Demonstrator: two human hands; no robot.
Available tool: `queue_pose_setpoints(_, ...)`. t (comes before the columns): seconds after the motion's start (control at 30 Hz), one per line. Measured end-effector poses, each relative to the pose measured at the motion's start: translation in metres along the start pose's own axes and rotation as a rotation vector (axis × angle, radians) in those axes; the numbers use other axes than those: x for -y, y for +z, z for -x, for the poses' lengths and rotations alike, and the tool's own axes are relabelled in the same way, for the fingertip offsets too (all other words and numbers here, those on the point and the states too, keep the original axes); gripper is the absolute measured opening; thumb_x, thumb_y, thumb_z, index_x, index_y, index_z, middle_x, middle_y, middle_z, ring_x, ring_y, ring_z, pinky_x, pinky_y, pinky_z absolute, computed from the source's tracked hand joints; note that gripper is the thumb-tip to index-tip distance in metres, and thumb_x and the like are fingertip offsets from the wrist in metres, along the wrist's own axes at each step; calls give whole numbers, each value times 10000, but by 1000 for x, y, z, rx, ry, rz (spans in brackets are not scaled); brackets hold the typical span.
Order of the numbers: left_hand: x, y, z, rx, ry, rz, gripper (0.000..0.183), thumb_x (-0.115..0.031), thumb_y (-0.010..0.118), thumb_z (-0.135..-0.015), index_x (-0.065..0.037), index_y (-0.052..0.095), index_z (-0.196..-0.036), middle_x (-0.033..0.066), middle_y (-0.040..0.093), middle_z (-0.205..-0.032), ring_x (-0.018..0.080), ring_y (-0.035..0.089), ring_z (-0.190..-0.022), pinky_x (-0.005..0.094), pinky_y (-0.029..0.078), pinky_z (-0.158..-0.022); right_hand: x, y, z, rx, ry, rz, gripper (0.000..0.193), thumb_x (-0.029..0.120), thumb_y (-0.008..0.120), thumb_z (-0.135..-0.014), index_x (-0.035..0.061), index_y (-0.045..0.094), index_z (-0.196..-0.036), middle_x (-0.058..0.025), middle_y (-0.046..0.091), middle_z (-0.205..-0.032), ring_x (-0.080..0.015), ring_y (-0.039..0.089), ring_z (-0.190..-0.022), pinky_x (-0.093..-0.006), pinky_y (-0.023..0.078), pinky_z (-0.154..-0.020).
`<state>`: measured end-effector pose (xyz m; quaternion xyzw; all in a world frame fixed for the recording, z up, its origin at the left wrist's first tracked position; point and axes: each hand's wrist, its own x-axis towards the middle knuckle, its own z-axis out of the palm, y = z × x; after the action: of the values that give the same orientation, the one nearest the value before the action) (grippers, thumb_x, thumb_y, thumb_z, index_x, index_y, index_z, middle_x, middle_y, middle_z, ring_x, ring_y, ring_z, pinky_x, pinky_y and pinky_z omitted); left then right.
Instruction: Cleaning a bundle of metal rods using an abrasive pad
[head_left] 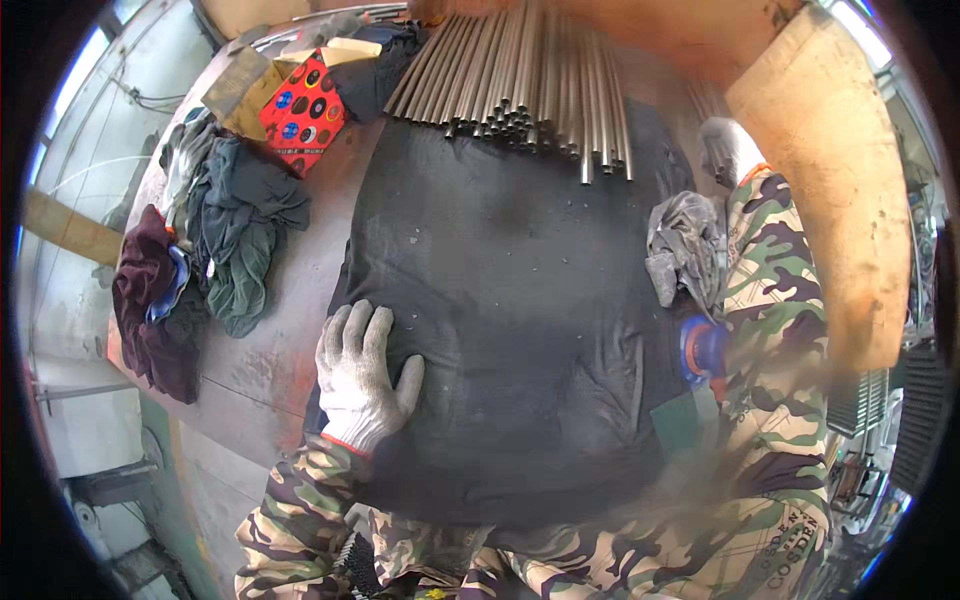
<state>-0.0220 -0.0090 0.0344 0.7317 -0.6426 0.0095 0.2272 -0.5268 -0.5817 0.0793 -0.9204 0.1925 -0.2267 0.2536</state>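
My left hand, in a white knit glove, lies flat on the black cloth near its left edge. Its fingers are stretched out and hold nothing. Far off on the right, my right hand reaches forward in a white glove with a darkened palm side. Its fingers are blurred, so whether they grip anything does not show. Steel tubes lie in a large bundle at the far end of the cloth, their open ends facing me, left of my right hand. A few small specks are scattered on the cloth.
A crumpled grey rag and a blue round object lie beside my right sleeve. At left are dark green cloths, a maroon cloth and a red patterned box. A brown board stands along the right side.
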Motion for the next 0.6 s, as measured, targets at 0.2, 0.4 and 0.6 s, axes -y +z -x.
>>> queue_pose_setpoints(0.2, 7, 1, 13, -89, 25, -68, 672, -272, 825, -845, -37, 591, -1429, 231, 568, -1469, 467, 492, -1407, 575, 376, -1194, 265, 88, -38, -330, 711, -584, 162, 133, 599, -1005, 52, 654, -876, -81, 648, -770, -229, 636, -684, -342, 516, -632)
queue_pose_setpoints(0.4, -23, -12, -3, -204, 291, -102, 781, -301, 834, -846, -32, 527, -1512, 254, 567, -1470, 480, 495, -1409, 586, 416, -1186, 357, 175, -1, -239, 695, -1044, 128, 105, 663, -874, -7, 714, -843, -133, 728, -752, -247, 727, -683, -391, 575, -607)
queue_pose_setpoints(0.6, -165, -36, -77, 94, -519, 1354, 735, -229, 789, -961, 21, 461, -1569, 183, 692, -1262, 243, 727, -1036, 388, 588, -877, 420, 252, 45, -129, 496, -693, 475, 222, 781, -839, -14, 656, -1232, -196, 784, -1007, -339, 785, -886, -446, 622, -831)
